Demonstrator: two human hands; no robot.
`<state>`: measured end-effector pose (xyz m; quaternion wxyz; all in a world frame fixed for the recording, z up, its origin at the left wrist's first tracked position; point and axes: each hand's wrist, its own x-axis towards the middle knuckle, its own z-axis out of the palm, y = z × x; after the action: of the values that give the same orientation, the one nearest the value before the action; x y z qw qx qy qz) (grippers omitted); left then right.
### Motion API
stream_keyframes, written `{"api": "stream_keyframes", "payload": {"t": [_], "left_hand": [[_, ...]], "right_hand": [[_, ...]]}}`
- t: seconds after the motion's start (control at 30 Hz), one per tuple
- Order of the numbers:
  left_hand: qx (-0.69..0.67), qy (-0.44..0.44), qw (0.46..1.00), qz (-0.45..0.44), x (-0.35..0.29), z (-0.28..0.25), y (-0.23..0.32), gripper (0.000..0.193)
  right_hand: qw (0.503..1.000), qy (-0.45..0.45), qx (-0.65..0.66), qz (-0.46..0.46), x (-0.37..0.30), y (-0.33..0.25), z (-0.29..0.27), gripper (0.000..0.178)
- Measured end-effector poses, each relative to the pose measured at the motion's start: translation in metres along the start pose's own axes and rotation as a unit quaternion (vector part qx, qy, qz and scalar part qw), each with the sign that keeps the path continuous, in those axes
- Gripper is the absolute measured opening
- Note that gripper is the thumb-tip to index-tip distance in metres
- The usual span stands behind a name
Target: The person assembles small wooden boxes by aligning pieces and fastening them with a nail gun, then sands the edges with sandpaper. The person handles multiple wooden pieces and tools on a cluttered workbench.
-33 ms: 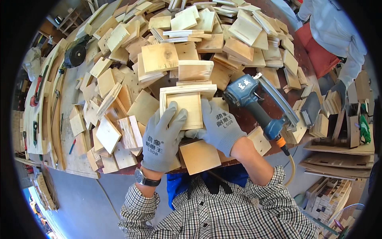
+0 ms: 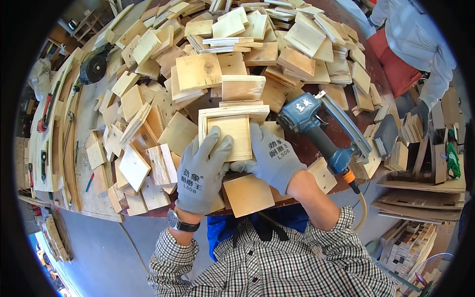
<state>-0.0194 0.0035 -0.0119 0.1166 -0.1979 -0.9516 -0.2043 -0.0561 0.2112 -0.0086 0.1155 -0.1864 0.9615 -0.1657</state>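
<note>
Both my hands wear grey gloves and hold a small square wooden box (image 2: 240,129) with raised edges, low in the middle of the view. My left hand (image 2: 204,171) grips its near left corner, with fingers laid over the inside panel. At the right side and near edge, my right hand (image 2: 275,157) closes on the box; some of its fingers are hidden. A strip of layered plywood (image 2: 232,113) runs along the far side of the box, and whether it is joined on cannot be seen. Just right of my right hand lies a blue nail gun (image 2: 316,129) with an orange hose fitting.
Loose plywood pieces (image 2: 198,69) are heaped over the dark red table. On the left, long boards (image 2: 62,133) carry a red-handled tool (image 2: 47,110) and a black reel-like tool (image 2: 95,66). Someone in pale clothing (image 2: 413,39) stands far right, near stacked wood (image 2: 413,127).
</note>
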Motion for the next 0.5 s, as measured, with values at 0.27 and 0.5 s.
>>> {"api": "stream_keyframes", "payload": {"t": [0.27,0.5], "left_hand": [[0.008,0.008,1.0,-0.002,0.006,0.0,0.005,0.059],[0.009,0.003,1.0,0.007,0.008,0.002,0.003,0.054]], "right_hand": [[0.999,-0.015,0.037,0.003,0.0,0.006,0.0,0.095],[0.981,-0.036,0.188,-0.012,-0.009,0.036,-0.012,0.096]]}}
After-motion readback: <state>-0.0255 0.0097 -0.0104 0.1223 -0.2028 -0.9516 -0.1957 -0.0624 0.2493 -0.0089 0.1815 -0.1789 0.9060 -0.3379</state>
